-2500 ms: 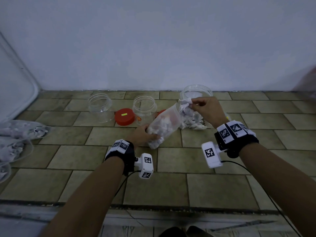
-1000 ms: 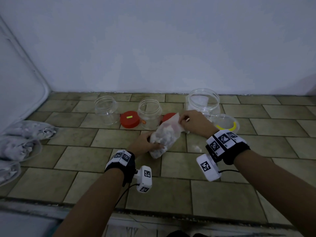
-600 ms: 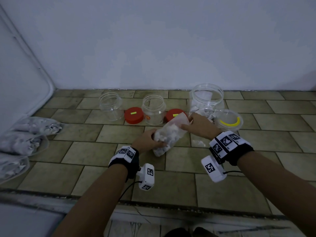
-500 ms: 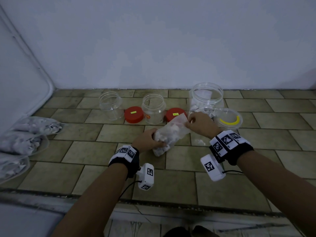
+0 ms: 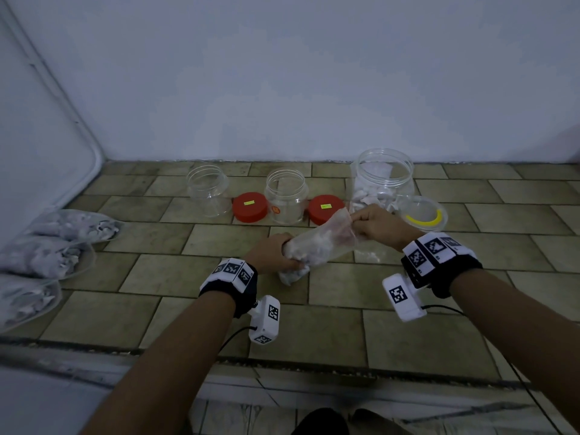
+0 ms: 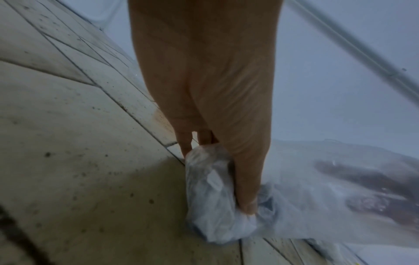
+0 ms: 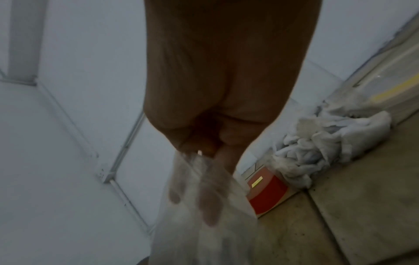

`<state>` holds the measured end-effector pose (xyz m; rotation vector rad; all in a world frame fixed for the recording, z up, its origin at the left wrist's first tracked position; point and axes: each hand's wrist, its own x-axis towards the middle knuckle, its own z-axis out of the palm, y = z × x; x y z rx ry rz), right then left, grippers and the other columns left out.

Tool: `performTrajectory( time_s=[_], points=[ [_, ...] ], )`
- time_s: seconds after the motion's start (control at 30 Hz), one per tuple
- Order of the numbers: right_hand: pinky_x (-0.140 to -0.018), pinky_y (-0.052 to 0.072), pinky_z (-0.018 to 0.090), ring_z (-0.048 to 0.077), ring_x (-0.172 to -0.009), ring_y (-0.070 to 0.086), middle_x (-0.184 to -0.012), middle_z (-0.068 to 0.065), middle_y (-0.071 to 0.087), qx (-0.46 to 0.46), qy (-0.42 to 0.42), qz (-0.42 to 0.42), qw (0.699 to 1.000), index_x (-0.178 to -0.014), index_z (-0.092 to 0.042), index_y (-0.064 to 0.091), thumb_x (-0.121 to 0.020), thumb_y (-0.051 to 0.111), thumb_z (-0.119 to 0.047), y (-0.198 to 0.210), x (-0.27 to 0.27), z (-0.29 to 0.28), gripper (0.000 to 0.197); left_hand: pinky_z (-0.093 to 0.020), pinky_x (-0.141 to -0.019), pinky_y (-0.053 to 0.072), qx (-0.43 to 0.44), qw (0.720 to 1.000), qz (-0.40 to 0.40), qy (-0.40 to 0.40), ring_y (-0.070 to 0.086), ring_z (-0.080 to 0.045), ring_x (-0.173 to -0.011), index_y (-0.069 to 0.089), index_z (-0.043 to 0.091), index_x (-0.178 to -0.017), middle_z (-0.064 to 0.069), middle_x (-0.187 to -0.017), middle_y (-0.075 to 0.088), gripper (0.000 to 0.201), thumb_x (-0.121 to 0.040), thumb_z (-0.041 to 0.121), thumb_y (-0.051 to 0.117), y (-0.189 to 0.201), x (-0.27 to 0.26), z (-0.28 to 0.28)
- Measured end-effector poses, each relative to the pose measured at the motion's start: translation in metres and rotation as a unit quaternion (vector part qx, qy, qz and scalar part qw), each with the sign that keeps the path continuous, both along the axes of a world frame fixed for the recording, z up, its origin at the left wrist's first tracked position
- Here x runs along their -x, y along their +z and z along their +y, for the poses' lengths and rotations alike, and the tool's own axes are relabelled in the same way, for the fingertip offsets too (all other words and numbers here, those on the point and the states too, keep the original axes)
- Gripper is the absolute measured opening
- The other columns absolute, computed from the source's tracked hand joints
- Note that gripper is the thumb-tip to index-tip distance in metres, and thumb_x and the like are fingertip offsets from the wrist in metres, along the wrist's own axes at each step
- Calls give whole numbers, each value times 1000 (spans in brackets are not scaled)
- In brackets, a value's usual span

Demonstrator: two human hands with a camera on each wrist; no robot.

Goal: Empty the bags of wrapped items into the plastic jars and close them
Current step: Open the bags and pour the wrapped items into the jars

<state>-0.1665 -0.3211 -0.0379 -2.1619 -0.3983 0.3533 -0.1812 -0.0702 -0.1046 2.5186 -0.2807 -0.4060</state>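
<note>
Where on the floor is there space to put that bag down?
Bare tiles lie in front of the left hand and right hand, toward the person, and right of the clear lid. It is crowded along the wall: small jars, red lids, the big jar. Full bags fill the left edge.

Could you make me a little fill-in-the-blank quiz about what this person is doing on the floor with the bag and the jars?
1. The left hand grips the bottom of the clear bag, while the right hand pinches its ____ end.
2. The two flat lids beside the small jars are coloured ____.
3. The only jar already holding wrapped items is the ____ jar.
4. All three jars stand with their lids ____.

Missing words: open (top); red; large; off
</note>
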Motion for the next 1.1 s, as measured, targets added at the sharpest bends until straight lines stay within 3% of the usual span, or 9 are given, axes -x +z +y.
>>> performTrajectory(
  time_s=[0.07,0.13,0.23,0.3,0.4,0.5,0.6,0.8,1.1],
  points=[
    [-50,35,15,1,-38,40,-45,-8,49,71,26,4,997,-53,-5,53,-86,46,7,-2,-1,2,36,-25,-78,42,-1,1000,-2,-6,56,-16,-92,54,14,-119,2,-104,56,59,-73,42,80,-1,0,1],
    [-49,40,10,-1,-43,51,-53,-8,56,123,40,15,991,-61,-13,53,-89,50,1,-5,-2,3,31,-25,-77,42,4,1000,2,-6,56,-16,-93,54,15,-118,2,-105,57,60,-73,42,81,-2,0,3],
    [-57,53,20,9,-56,62,-73,0,63,151,62,36,986,-89,-6,61,-90,57,-9,-8,2,3,5,-25,-78,42,14,1000,3,-6,56,-15,-93,55,15,-119,0,-108,59,59,-73,39,81,-3,0,3],
    [-63,52,26,13,-60,61,-77,5,65,183,70,10,981,-94,2,63,-90,53,-5,-13,0,2,13,-24,-77,41,13,1000,3,-11,55,-14,-93,55,15,-120,1,-107,59,58,-73,37,81,-2,1,3],
    [-65,46,19,12,-66,57,-84,6,66,215,72,-36,973,-93,5,68,-85,47,5,-16,0,3,22,-22,-74,40,10,1000,4,-10,55,-12,-90,55,16,-118,4,-103,59,57,-73,39,81,-2,1,4],
    [-80,49,29,27,-92,63,-102,15,67,237,73,-37,968,-106,1,67,-89,49,-1,-15,4,13,25,-24,-77,43,11,1000,6,-7,57,-14,-92,55,17,-117,3,-104,60,56,-73,41,81,-3,1,5],
    [-82,43,34,36,-101,59,-105,23,63,286,55,-21,956,-105,4,64,-92,47,-7,-15,9,21,24,-25,-78,44,19,1000,1,4,57,-15,-92,56,18,-117,2,-104,61,54,-74,39,80,-4,3,4],
    [-90,49,35,29,-101,60,-113,15,64,259,110,20,959,-116,1,61,-90,52,-10,-33,6,29,29,-13,-68,39,72,997,-8,36,56,-8,-91,58,18,-118,7,-103,60,54,-73,35,81,-8,5,6],
    [-89,51,35,23,-92,61,-113,9,64,273,135,49,951,-118,-7,59,-93,52,-22,-51,3,58,31,-17,-75,42,92,995,5,49,57,-15,-99,59,14,-119,-2,-113,63,49,-76,25,79,-9,0,6]
  ],
)
